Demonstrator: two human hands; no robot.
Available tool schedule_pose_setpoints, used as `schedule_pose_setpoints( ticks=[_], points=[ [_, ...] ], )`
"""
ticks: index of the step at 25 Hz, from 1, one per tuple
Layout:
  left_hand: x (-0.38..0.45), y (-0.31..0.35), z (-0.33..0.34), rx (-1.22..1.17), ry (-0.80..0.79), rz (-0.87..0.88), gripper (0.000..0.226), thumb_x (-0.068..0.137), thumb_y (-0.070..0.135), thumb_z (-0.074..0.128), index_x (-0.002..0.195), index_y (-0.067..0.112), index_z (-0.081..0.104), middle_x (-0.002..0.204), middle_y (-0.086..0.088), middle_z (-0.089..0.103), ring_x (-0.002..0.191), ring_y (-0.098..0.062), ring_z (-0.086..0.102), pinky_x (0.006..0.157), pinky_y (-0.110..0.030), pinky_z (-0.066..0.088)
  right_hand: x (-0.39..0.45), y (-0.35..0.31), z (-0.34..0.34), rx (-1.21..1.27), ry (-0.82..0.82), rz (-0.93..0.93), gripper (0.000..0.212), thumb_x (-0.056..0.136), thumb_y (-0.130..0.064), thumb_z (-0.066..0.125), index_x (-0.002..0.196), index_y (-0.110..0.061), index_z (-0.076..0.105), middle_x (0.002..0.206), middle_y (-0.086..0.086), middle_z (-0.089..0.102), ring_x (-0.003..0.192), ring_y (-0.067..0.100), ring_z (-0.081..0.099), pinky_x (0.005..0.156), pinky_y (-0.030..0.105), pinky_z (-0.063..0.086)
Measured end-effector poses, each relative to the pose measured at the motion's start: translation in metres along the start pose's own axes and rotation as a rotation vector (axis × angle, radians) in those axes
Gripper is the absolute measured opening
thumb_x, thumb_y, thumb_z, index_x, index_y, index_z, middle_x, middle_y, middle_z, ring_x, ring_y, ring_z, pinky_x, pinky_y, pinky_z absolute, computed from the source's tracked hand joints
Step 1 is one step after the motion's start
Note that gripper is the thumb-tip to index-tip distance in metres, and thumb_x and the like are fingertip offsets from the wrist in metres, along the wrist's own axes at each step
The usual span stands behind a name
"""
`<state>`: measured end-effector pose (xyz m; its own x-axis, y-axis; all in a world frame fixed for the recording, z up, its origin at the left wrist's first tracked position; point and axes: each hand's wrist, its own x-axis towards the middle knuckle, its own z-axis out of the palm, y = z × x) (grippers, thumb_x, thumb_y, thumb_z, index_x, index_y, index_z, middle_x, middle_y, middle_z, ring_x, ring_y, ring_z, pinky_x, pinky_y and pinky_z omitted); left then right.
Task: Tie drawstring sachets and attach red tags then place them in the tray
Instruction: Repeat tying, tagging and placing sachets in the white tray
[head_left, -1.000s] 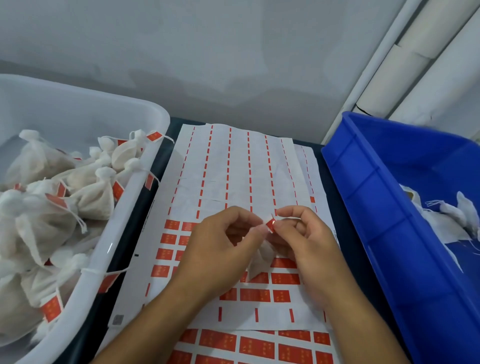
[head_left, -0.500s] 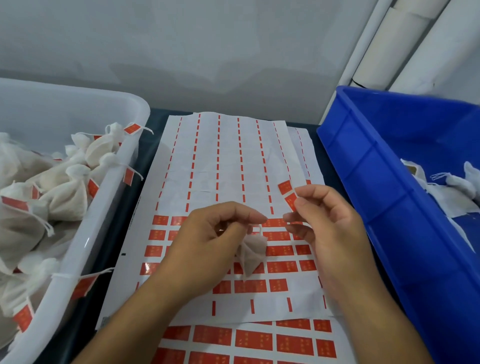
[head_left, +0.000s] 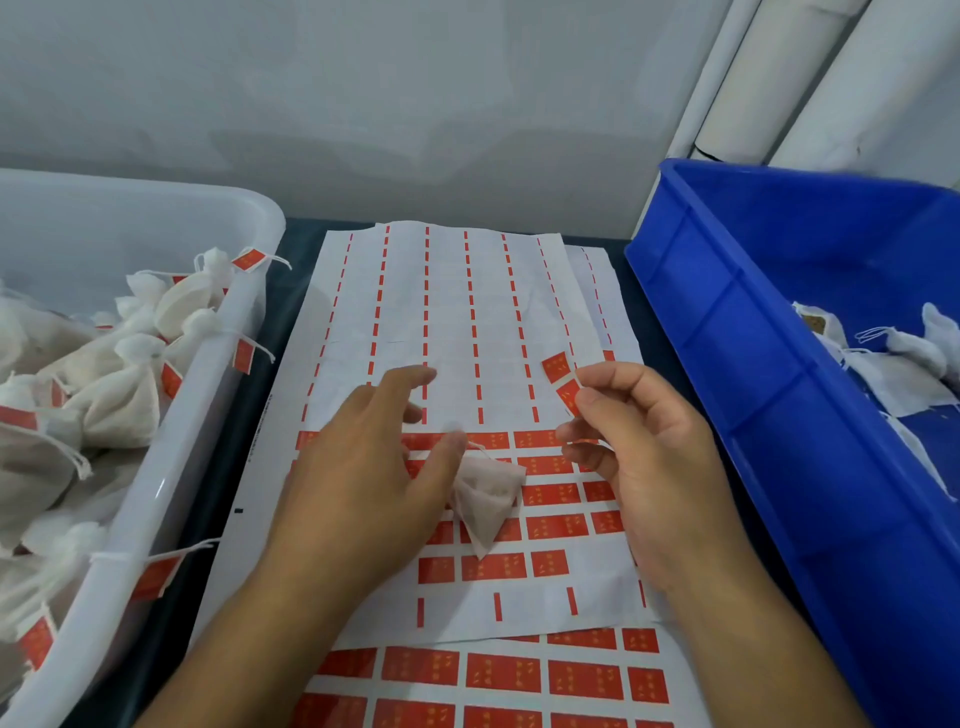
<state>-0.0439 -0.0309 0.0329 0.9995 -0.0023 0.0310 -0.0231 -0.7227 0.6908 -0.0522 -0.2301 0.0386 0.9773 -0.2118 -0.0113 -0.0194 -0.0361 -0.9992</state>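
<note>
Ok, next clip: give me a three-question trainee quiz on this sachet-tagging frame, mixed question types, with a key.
1. True or false: the right hand pinches a red tag.
2. Where do the finished, tagged sachets lie? A) blue bin B) white tray C) on the sticker sheet
3. Fill in: the small sachet hangs beside the thumb of the ___ hand.

Key: 1 true; 2 B; 3 left. The blue bin holds white sachets with no red tags in view.
</note>
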Motion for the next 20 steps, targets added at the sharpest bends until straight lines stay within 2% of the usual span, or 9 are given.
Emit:
schedule_pose_setpoints(
  ticks=[1, 3, 5, 7, 10, 12, 15, 20],
  points=[
    [0.000, 0.000, -0.003, 0.035, -0.003, 0.000, 0.059, 0.080, 0.077, 0.049, 0.134, 0.061, 0.031, 0.104, 0.031, 0.051, 0.080, -0.002, 0.062, 0.058, -0.018, 0.049, 0.000, 0.000, 0.000, 0.000, 0.001, -0.001, 0.013, 0.099, -0.030, 0.066, 0.093, -0.040, 0.071, 0.096, -0.014, 0.077, 0.084, 0.012, 0.077, 0.066, 0.020, 0.060],
    [-0.001, -0.001, -0.005, 0.029, -0.048, -0.007, 0.054, 0.078, 0.080, 0.038, 0.129, 0.062, 0.033, 0.091, 0.034, 0.052, 0.073, 0.003, 0.060, 0.051, -0.009, 0.043, 0.000, 0.000, 0.000, 0.002, 0.003, -0.001, 0.013, 0.099, -0.030, 0.066, 0.093, -0.040, 0.071, 0.096, -0.014, 0.077, 0.084, 0.012, 0.077, 0.066, 0.021, 0.061],
    [-0.002, -0.001, -0.002, -0.017, -0.110, -0.004, 0.033, 0.090, 0.069, 0.042, 0.121, 0.061, 0.042, 0.088, 0.035, 0.054, 0.073, 0.007, 0.060, 0.043, -0.003, 0.038, -0.001, 0.000, 0.001, -0.001, 0.001, 0.001, 0.015, 0.099, -0.029, 0.066, 0.092, -0.041, 0.071, 0.096, -0.014, 0.077, 0.083, 0.013, 0.077, 0.067, 0.021, 0.061],
    [-0.002, -0.001, 0.002, -0.062, -0.157, -0.003, 0.012, 0.099, 0.050, 0.050, 0.108, 0.053, 0.057, 0.093, 0.035, 0.058, 0.078, 0.006, 0.061, 0.046, 0.000, 0.040, -0.001, 0.000, 0.002, -0.008, 0.004, 0.002, 0.016, 0.099, -0.029, 0.066, 0.091, -0.042, 0.071, 0.097, -0.014, 0.077, 0.083, 0.012, 0.077, 0.067, 0.022, 0.061],
    [-0.001, -0.002, 0.004, -0.202, -0.166, -0.013, 0.018, 0.100, 0.034, 0.057, 0.096, 0.048, 0.067, 0.096, 0.035, 0.062, 0.087, 0.007, 0.062, 0.055, 0.001, 0.044, -0.002, -0.001, 0.003, -0.022, -0.006, 0.005, 0.015, 0.099, -0.031, 0.066, 0.091, -0.043, 0.070, 0.096, -0.015, 0.077, 0.083, 0.011, 0.076, 0.065, 0.020, 0.060],
    [-0.001, -0.001, 0.004, -0.290, -0.158, 0.001, 0.022, 0.099, 0.029, 0.060, 0.095, 0.049, 0.068, 0.096, 0.036, 0.064, 0.092, 0.014, 0.061, 0.058, 0.001, 0.044, -0.003, -0.002, 0.004, -0.041, -0.027, 0.007, 0.014, 0.099, -0.032, 0.065, 0.092, -0.044, 0.070, 0.095, -0.015, 0.077, 0.084, 0.010, 0.076, 0.064, 0.020, 0.060],
    [-0.003, 0.003, 0.004, -0.392, -0.121, 0.065, 0.028, 0.096, 0.023, 0.065, 0.103, 0.051, 0.066, 0.104, 0.043, 0.061, 0.099, 0.022, 0.056, 0.062, 0.000, 0.046, -0.004, -0.002, 0.003, -0.093, -0.078, -0.006, 0.013, 0.100, -0.033, 0.063, 0.095, -0.044, 0.069, 0.093, -0.014, 0.076, 0.084, 0.010, 0.075, 0.066, 0.019, 0.060],
    [-0.007, 0.009, 0.001, -0.453, -0.132, 0.156, 0.041, 0.091, 0.024, 0.072, 0.114, 0.056, 0.062, 0.107, 0.039, 0.065, 0.097, 0.011, 0.065, 0.071, -0.008, 0.054, -0.008, -0.004, 0.004, -0.091, -0.231, -0.064, 0.012, 0.096, -0.028, 0.070, 0.096, -0.036, 0.061, 0.086, -0.006, 0.075, 0.079, 0.014, 0.076, 0.064, 0.017, 0.058]
  ],
)
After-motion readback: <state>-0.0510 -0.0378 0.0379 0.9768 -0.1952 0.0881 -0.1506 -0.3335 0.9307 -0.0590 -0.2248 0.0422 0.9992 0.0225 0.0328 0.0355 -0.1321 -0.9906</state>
